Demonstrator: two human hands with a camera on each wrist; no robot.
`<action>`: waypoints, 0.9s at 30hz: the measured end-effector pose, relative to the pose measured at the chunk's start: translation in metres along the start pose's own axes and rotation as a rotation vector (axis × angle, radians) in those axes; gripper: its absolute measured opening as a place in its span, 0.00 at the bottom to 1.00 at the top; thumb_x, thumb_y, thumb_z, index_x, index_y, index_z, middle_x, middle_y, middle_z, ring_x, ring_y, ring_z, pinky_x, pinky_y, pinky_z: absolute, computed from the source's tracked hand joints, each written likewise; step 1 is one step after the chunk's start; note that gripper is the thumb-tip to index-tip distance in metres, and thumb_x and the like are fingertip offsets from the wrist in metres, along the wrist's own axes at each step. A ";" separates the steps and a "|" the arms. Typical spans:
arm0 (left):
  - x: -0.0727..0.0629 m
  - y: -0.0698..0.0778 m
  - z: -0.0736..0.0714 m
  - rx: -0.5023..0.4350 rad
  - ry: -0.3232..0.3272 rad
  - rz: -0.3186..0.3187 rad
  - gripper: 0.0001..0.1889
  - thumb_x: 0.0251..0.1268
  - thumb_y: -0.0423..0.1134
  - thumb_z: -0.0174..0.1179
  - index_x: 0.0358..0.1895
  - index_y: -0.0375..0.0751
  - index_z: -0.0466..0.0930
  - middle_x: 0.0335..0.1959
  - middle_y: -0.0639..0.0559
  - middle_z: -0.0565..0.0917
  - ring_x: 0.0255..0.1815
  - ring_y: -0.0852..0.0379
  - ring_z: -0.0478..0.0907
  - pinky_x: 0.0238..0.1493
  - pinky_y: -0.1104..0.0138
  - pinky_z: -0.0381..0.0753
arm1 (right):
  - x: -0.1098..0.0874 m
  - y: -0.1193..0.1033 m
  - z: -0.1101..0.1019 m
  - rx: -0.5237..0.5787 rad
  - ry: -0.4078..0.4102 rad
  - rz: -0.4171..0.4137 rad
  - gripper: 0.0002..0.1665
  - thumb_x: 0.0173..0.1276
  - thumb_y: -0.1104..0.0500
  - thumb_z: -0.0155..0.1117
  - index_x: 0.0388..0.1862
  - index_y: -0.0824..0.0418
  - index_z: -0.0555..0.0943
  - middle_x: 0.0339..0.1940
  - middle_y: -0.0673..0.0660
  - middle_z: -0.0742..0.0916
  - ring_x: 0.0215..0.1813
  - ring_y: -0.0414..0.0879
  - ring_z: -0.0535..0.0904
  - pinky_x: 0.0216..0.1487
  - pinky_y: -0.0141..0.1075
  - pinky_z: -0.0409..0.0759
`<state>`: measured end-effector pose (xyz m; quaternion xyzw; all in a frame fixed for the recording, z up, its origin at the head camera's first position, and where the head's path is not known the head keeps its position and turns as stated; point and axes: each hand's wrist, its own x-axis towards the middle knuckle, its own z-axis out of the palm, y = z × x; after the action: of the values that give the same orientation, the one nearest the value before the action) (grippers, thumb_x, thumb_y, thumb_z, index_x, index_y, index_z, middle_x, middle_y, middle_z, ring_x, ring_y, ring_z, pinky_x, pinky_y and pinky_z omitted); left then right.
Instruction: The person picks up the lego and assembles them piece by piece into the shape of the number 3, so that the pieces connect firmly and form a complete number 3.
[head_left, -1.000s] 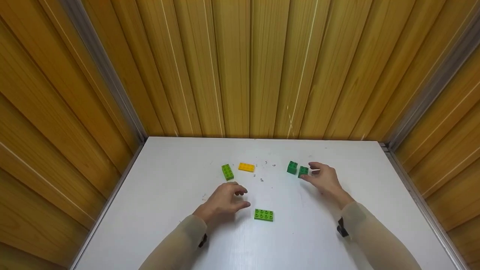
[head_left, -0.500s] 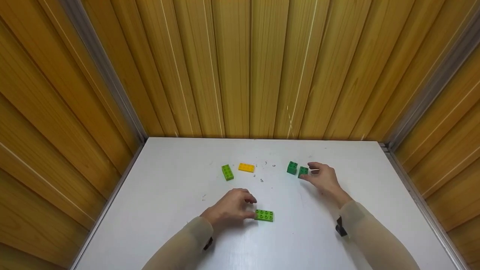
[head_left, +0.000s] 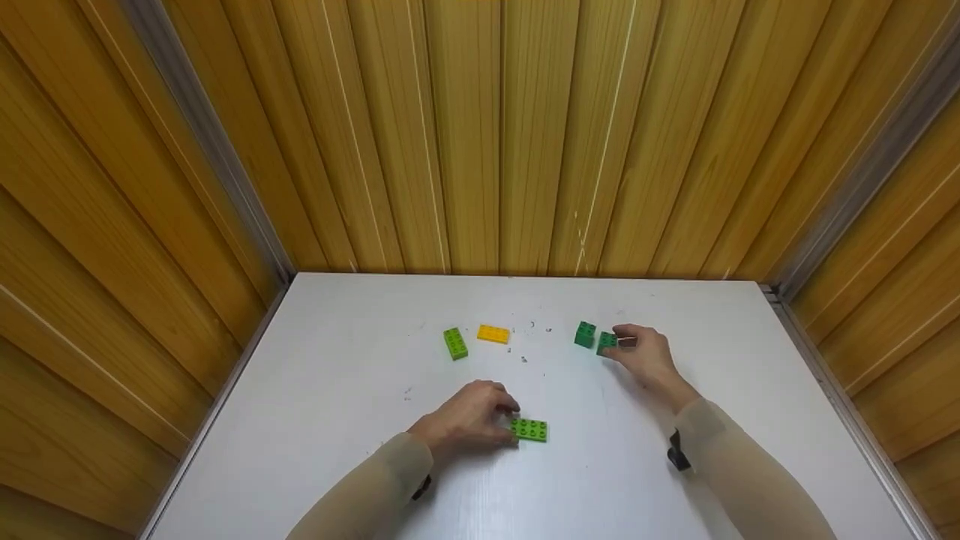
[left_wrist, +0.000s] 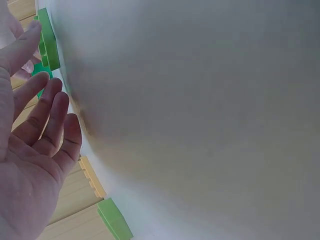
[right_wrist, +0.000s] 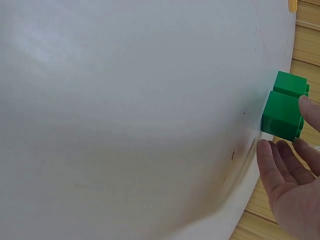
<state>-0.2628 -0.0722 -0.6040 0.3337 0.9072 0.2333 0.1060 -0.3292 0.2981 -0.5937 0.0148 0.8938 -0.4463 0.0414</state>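
While the left grip [head_left: 469,416] stands parted at the left end of the near lime brick [head_left: 531,430] on the counter [head_left: 600,491], it would do best to squeeze the long sides evenly; the left green block [head_left: 584,334] is best spared a bump by a square pinch from the right grip [head_left: 648,355], also parted, at the right green block [head_left: 606,342]. The near lime brick looks low and oblong, studs in two rows; both green blocks, darker and boxy.

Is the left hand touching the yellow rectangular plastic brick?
No, the yellow brick lies on the white tabletop, well beyond the left hand.
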 end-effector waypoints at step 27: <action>0.003 0.000 0.002 -0.004 0.004 0.018 0.17 0.65 0.50 0.81 0.55 0.53 0.97 0.48 0.63 0.94 0.50 0.64 0.81 0.64 0.65 0.83 | 0.005 0.000 0.006 -0.040 0.021 -0.015 0.32 0.80 0.63 0.69 0.79 0.70 0.77 0.75 0.74 0.84 0.75 0.67 0.85 0.76 0.55 0.85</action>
<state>-0.2645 -0.0692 -0.6060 0.3412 0.9039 0.2367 0.1027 -0.3335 0.2932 -0.5981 0.0119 0.9030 -0.4285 0.0287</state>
